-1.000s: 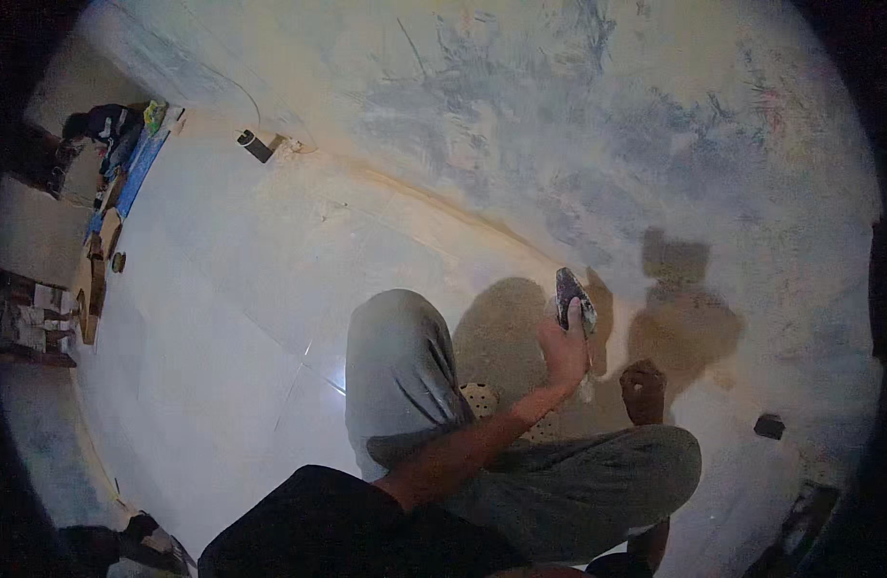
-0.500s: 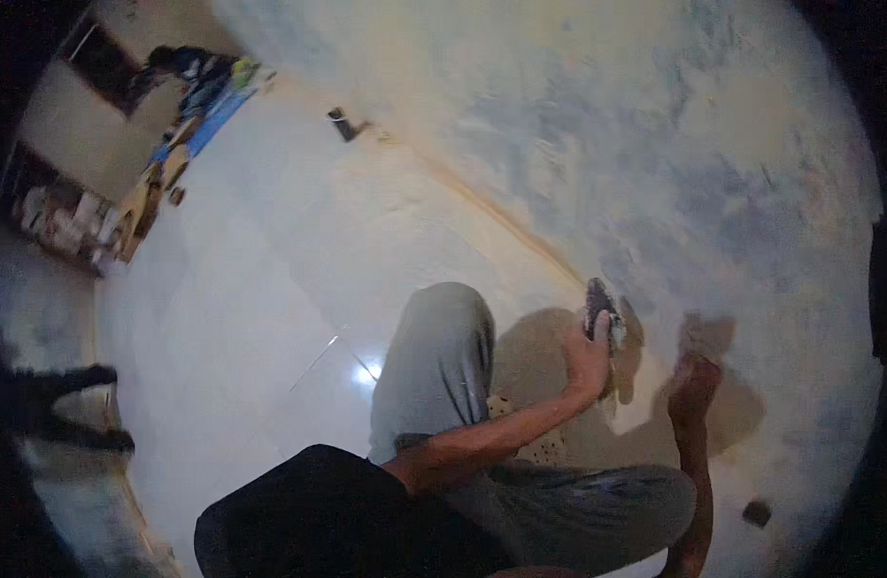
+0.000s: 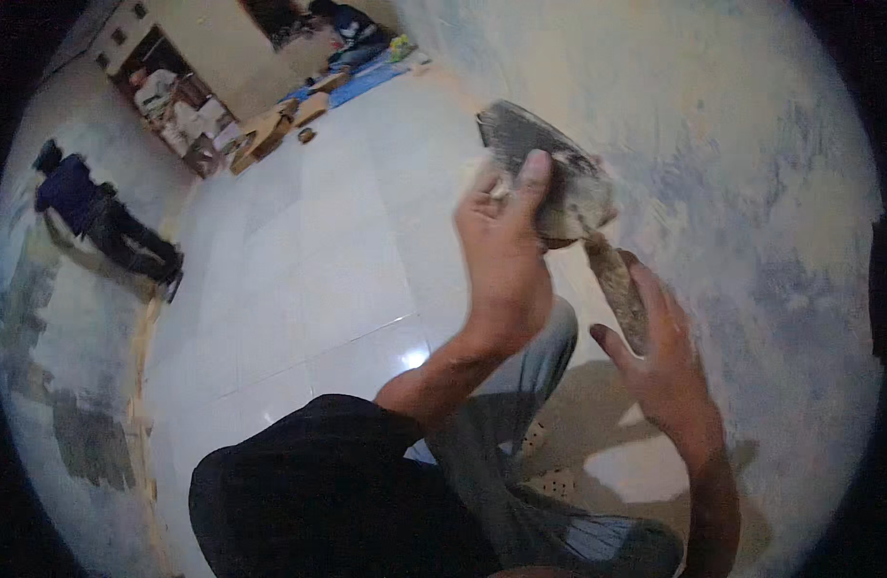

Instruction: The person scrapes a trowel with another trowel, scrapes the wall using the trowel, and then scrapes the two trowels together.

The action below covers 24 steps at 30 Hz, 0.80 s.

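My left hand (image 3: 506, 241) is closed on the wide dark blade of a putty knife (image 3: 522, 135), thumb on top and fingers beneath. Pale putty is smeared over that blade. A rough, stained handle (image 3: 617, 294) runs down from the blade's lower right edge; how they join is unclear. Around this handle is my right hand (image 3: 660, 356), its thumb spread away and its fingers stretched along the handle's far side. Both hands are raised in front of the patchy blue-and-cream wall (image 3: 761, 164), apart from its surface.
Glossy white tiles (image 3: 299, 250) cover the floor. My bent knee (image 3: 554, 342) is below my hands. One person (image 3: 96, 207) stands by the left wall; another (image 3: 357, 34) sits at the back on a blue sheet (image 3: 366, 82), near cardboard pieces (image 3: 270, 130).
My left hand has lifted the putty knife from the wall's foot, up and leftward. My right hand has left the wall and opened around the handle. The view has swung, showing a standing person.
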Each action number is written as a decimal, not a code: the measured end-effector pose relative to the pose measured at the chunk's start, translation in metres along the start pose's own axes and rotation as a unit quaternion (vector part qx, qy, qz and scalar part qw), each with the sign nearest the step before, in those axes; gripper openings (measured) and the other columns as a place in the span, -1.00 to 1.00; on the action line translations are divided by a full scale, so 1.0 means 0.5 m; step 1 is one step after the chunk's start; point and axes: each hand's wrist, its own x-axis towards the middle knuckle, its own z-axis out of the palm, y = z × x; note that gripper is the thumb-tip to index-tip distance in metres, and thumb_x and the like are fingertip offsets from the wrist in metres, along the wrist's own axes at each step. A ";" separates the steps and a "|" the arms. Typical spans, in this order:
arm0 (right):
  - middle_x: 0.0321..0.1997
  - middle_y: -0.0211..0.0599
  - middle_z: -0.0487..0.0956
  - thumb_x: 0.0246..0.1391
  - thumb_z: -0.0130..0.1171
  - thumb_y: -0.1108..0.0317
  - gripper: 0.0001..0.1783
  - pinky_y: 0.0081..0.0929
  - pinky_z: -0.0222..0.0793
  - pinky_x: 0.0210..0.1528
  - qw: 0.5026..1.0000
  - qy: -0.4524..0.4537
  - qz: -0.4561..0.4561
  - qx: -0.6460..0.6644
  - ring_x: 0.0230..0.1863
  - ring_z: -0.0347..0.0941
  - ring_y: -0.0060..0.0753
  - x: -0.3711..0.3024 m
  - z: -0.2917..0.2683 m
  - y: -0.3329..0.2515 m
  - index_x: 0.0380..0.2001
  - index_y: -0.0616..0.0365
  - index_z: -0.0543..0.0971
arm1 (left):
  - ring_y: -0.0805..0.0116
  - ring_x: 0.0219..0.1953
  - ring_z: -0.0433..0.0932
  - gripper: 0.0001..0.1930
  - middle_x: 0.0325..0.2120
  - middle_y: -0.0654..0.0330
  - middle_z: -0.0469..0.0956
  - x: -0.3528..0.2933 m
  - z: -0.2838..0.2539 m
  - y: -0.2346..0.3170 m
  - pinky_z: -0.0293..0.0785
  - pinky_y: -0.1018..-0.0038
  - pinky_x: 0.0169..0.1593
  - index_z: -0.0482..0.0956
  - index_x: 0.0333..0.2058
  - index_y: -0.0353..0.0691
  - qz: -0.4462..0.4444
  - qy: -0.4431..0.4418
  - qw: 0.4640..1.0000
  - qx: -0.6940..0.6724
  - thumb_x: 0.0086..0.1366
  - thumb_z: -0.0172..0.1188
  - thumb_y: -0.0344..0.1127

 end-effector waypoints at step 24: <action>-0.15 0.20 0.50 0.04 0.21 0.39 -0.53 -0.16 0.43 -0.17 0.958 -0.001 0.039 0.285 -0.15 0.54 0.11 -0.114 0.011 -0.156 -0.01 0.23 0.30 | 0.03 -0.01 0.50 -0.60 0.00 -0.16 0.41 -0.123 -0.019 0.137 0.52 0.00 0.02 0.31 -0.01 -0.41 0.035 -0.059 0.996 0.058 0.36 -0.18 -0.18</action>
